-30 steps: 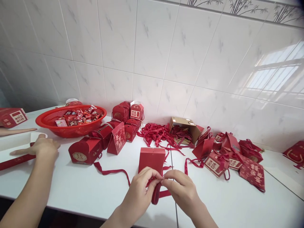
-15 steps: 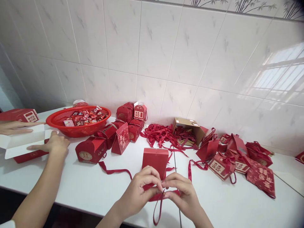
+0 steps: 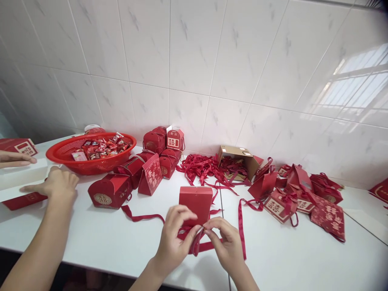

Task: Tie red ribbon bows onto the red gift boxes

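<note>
A red paper gift box (image 3: 196, 201) stands on the white table just beyond my hands. In front of it my left hand (image 3: 176, 236) pinches a dark red ribbon (image 3: 196, 245) between thumb and index finger, its other fingers raised. My right hand (image 3: 226, 238) is closed on the same ribbon, thumb and fingertips meeting close to those of the left. A tiny golden spot shows between the fingertips; I cannot make out what it is. My fingers hide the lower part of the box.
At left another person's hands (image 3: 57, 186) hold an open red box with white insides. A red basket (image 3: 60, 155) holds wrapped sweets. Finished-looking red boxes (image 3: 110, 190), loose ribbons (image 3: 200, 167), a cardboard carton (image 3: 253, 163) and small red gift bags (image 3: 280, 208) line the wall side.
The ribbon loop that hung below my fingers is drawn up shorter. My left fingers have lifted and spread, apart from the pinch. The view has shifted slightly.
</note>
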{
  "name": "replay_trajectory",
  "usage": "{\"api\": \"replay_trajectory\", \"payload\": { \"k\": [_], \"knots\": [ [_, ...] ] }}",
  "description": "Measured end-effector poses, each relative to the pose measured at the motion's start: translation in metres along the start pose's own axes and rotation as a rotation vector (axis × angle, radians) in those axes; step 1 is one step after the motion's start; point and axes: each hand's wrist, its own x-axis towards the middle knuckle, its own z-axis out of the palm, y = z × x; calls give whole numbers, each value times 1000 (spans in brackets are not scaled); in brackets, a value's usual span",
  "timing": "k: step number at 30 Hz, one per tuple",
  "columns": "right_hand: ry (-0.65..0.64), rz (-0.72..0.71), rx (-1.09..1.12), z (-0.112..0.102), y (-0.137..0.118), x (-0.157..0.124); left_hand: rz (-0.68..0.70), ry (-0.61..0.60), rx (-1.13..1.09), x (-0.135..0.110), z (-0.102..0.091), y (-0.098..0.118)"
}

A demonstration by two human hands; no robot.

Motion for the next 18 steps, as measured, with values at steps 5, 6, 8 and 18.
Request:
{"api": "replay_trajectory", "payload": {
  "k": [5, 6, 8, 18],
  "knots": [
    [68, 102, -63, -15, 11, 14, -342, -18, -114, 41, -2, -33],
    [68, 128, -80, -15, 14, 17, -380, -95, -198, 50, -1, -36],
    [50, 172, -93, -12, 21, 25, -425, -197, -363, 60, 4, -39],
    [207, 205, -24, 26, 41, 33, -417, -87, -468, 37, 25, -37]
  ]
}}
